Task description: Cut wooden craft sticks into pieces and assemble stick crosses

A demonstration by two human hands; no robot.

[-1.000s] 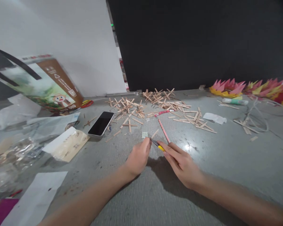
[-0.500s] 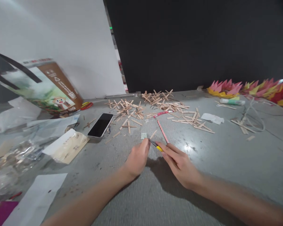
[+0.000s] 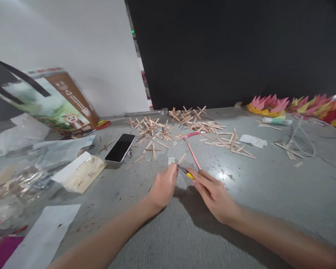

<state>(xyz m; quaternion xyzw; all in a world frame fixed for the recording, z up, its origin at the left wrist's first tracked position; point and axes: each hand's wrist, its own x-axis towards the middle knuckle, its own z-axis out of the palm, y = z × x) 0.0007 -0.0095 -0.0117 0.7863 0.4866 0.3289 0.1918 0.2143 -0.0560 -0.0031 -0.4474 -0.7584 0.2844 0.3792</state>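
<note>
Fingers [image 3: 198, 178] of the right hand [image 3: 214, 194] pinch a yellow-handled knife [image 3: 188, 174]. Its blade tip meets the left hand [image 3: 162, 188], whose fingers curl together against the grey table [image 3: 254, 186]; what they press is hidden. Just beyond lie a pink pencil [image 3: 194, 156], a green paper square [image 3: 171, 160] and a loose craft stick [image 3: 182, 158]. Farther left lies a phone [image 3: 120, 147].

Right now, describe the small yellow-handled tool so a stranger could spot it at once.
On the grey table, nearer than the scattered wooden craft sticks, the left hand and right hand almost meet. The yellow-handled tool sits between them, pinched in the right hand's fingertips, dark tip toward the left hand. Unlike the longer pink pencil beyond, it is yellow.
</note>
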